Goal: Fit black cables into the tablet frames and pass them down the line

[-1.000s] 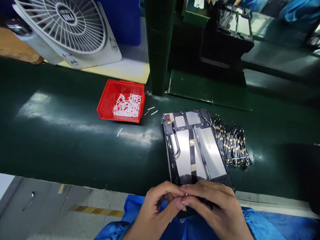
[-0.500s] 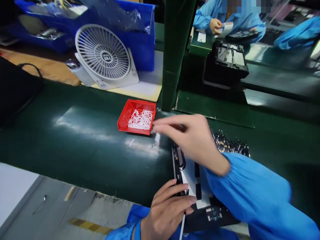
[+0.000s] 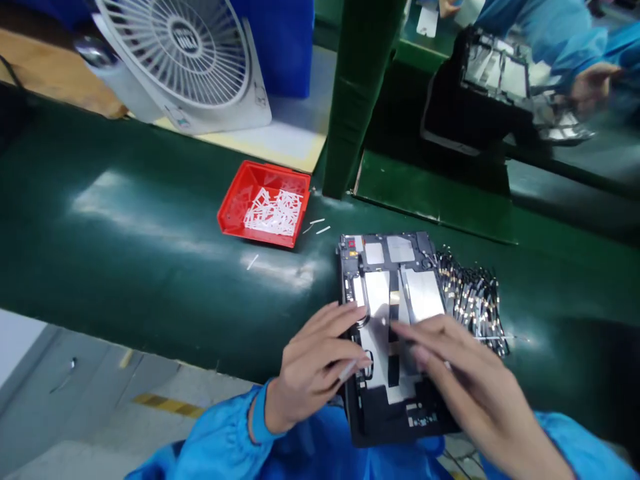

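Observation:
In front of me lies an opened tablet (image 3: 377, 417), with silver battery panels and a black ribbon down its middle. My left hand (image 3: 313, 370) rests at its left edge, fingers bent, with a slim whitish stick (image 3: 347, 371) between them. My right hand (image 3: 470, 380) is over the lower right of the tablet, index finger and thumb close together near the black ribbon (image 3: 394, 370); motion blur hides what they pinch, if anything. Left of the tablet, a red tray (image 3: 233, 213) holds many thin white strips (image 3: 275, 212).
A bundle of thin black cables (image 3: 473, 293) lies right of the tablet. Loose white strips (image 3: 323, 230) lie beside the tray. A white fan (image 3: 190, 60) and a green post (image 3: 345, 100) stand behind. Across, a co-worker's hand (image 3: 593, 87) is near stacked devices (image 3: 495, 67).
My right hand has moved from beside the red tray back over the tablet. My left hand has shifted slightly upward along its edge. More loose strips show beside the tray, and the view has tilted down.

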A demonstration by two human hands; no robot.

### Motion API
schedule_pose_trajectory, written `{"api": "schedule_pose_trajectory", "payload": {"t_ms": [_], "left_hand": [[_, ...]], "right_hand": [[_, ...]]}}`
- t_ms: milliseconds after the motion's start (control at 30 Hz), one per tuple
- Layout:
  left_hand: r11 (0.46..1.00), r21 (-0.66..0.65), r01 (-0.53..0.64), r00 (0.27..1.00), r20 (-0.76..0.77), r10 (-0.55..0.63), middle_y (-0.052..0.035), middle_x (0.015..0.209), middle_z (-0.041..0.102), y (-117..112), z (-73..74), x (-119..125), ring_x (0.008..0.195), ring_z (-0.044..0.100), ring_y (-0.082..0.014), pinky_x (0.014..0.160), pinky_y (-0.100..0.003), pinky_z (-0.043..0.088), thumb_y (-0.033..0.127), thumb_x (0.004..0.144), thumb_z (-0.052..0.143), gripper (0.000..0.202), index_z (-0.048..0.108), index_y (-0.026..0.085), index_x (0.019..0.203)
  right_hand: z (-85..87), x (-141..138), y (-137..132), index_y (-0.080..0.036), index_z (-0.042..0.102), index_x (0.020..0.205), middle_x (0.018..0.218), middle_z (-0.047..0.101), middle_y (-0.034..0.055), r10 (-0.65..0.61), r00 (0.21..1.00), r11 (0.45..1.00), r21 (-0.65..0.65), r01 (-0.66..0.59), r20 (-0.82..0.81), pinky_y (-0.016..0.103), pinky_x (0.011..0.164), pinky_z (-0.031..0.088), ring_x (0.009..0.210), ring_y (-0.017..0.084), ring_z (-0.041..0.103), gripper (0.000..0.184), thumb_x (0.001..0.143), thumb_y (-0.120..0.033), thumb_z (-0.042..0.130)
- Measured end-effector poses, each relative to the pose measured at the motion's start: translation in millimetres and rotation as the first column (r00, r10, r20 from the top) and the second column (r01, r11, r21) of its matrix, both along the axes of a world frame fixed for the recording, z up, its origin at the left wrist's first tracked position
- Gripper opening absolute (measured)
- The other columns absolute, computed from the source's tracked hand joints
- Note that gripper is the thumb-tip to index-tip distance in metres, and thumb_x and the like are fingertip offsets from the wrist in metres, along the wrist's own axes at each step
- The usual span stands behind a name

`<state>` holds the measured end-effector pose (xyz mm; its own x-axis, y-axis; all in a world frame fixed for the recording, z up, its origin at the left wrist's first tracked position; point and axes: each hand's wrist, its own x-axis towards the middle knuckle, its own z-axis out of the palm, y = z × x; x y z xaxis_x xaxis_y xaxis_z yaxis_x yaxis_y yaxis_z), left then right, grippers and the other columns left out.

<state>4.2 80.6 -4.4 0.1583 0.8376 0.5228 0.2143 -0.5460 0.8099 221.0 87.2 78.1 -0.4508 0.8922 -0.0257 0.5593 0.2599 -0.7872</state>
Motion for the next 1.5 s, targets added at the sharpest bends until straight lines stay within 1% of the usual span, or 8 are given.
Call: {"api": "schedule_pose_trajectory", "payload": {"t_ms": [167,267,467,800,900,1000,1200,1500], "left_hand": [[0.987,-0.132,0.086,0.996,0.044,-0.081,-0.0027,0.093,0.078,16.9,-7.3,3.3,0.094,0.072,-0.0173,0.103,-0.036,0.048,0.013,0.079,0.074,0.012,0.067,0.019,0.086],[0.979,-0.176,0.100,0.995,0.039,-0.095,-0.0009,0.091,0.077,17.0,-9.9,3.8,0.093,0.072,-0.0160,0.103,-0.035,0.047,0.013,0.080,0.074,0.011,0.067,0.020,0.086],[0.974,-0.200,0.104,0.994,0.032,-0.100,0.0000,0.092,0.077,16.0,-11.6,2.5,0.094,0.071,-0.0161,0.102,-0.037,0.046,0.012,0.080,0.074,0.015,0.067,0.021,0.089],[0.982,-0.163,0.101,0.995,0.022,-0.098,0.0003,0.090,0.077,20.4,-13.0,2.3,0.092,0.070,-0.0167,0.103,-0.041,0.043,0.016,0.086,0.068,0.007,0.067,0.022,0.090],[0.993,-0.048,0.105,0.993,-0.057,-0.108,-0.0009,0.096,0.076,31.8,-4.1,2.1,0.096,0.069,-0.0181,0.105,-0.045,0.041,0.018,0.085,0.070,0.009,0.068,0.022,0.093],[0.985,0.023,0.171,0.964,-0.211,-0.162,-0.0002,0.101,0.075,52.0,5.8,7.5,0.099,0.068,-0.0169,0.105,-0.042,0.040,0.017,0.081,0.075,0.013,0.069,0.022,0.091],[0.965,-0.109,0.237,0.902,-0.343,-0.260,0.0046,0.102,0.075,81.7,10.2,17.5,0.103,0.066,-0.0148,0.104,-0.034,0.034,0.022,0.083,0.072,0.005,0.068,0.025,0.083],[0.954,-0.163,0.251,0.887,-0.356,-0.294,0.0043,0.104,0.075,81.4,9.2,15.9,0.104,0.066,-0.0150,0.103,-0.033,0.031,0.022,0.086,0.069,0.004,0.066,0.025,0.085]], "right_hand": [[-43.5,-2.7,-41.6,-0.017,0.062,0.108,0.099,0.064,0.0048,-0.027,0.989,0.993,0.106,0.043,-0.146,0.025,0.085,0.052,0.094,0.014,0.060,0.026,0.087,-0.001,0.062],[-52.4,-6.6,-43.4,-0.015,0.062,0.108,0.102,0.061,0.0079,-0.030,0.995,0.990,0.134,0.043,-0.099,0.032,0.087,0.051,0.101,0.018,0.056,0.027,0.087,0.001,0.059],[-46.4,-10.4,-38.2,-0.015,0.065,0.100,0.090,0.058,0.0071,-0.068,0.998,0.987,0.149,0.067,-0.003,0.030,0.079,0.052,0.095,0.018,0.056,0.018,0.090,-0.003,0.056],[-47.5,-12.9,-35.5,-0.016,0.066,0.098,0.088,0.063,0.0051,-0.041,0.999,0.981,0.189,0.036,0.026,0.030,0.082,0.052,0.085,0.016,0.056,0.013,0.094,-0.011,0.055],[-46.7,-11.9,-34.3,-0.015,0.066,0.097,0.088,0.064,0.0052,-0.028,0.999,0.979,0.202,0.024,0.018,0.029,0.080,0.053,0.085,0.016,0.057,0.012,0.094,-0.012,0.054],[-47.2,-12.0,-35.0,-0.015,0.066,0.098,0.088,0.064,0.0053,-0.029,0.999,0.979,0.204,0.024,0.021,0.028,0.078,0.053,0.085,0.016,0.057,0.012,0.094,-0.012,0.054],[-49.4,-14.2,-35.8,-0.017,0.065,0.095,0.086,0.064,0.0049,-0.050,0.998,0.981,0.187,0.045,0.022,0.028,0.079,0.052,0.085,0.016,0.059,0.017,0.098,-0.014,0.048],[-49.4,-14.3,-32.6,-0.017,0.066,0.091,0.083,0.066,0.0037,-0.062,0.997,0.972,0.228,0.050,0.043,0.027,0.079,0.052,0.082,0.015,0.061,0.019,0.098,-0.017,0.048]]}}
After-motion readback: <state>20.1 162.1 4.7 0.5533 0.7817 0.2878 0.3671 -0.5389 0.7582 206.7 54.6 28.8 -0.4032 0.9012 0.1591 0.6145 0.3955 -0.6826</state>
